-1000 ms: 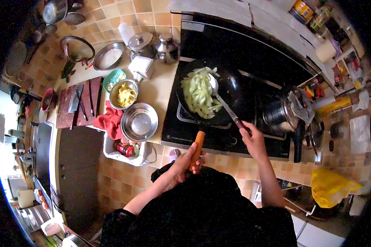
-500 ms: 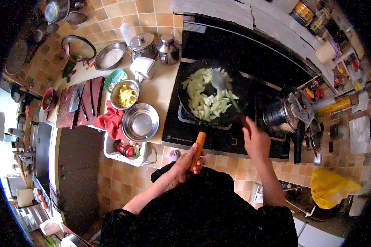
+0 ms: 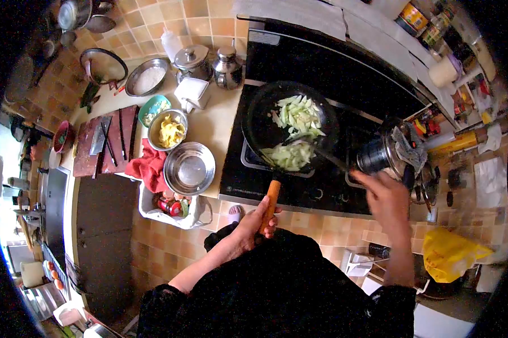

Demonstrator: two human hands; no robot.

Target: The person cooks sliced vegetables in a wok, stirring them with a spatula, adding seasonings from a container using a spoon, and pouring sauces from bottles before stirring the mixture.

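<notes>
My left hand (image 3: 256, 221) is wrapped round the orange-brown wooden handle of a dark wok (image 3: 257, 115) on the black stove. Pale green sliced vegetables (image 3: 299, 114) lie in the wok in two heaps, one at the upper right and one nearer the handle. My right hand (image 3: 388, 197), slightly blurred, is closed on the handle of a spatula (image 3: 330, 159). The spatula's head reaches into the wok among the slices and is partly hidden by them.
Left of the stove stand an empty steel bowl (image 3: 190, 168), a bowl of yellow food (image 3: 171, 130) and a red cloth (image 3: 147, 167). A cleaver (image 3: 99, 137) and chopsticks lie on a cutting board (image 3: 85, 147). A pressure cooker (image 3: 375, 155) sits on the right.
My right hand has moved right and slightly down with the spatula, whose head has come toward the handle side. The spread-out slices have been gathered into two heaps. My left hand stays put.
</notes>
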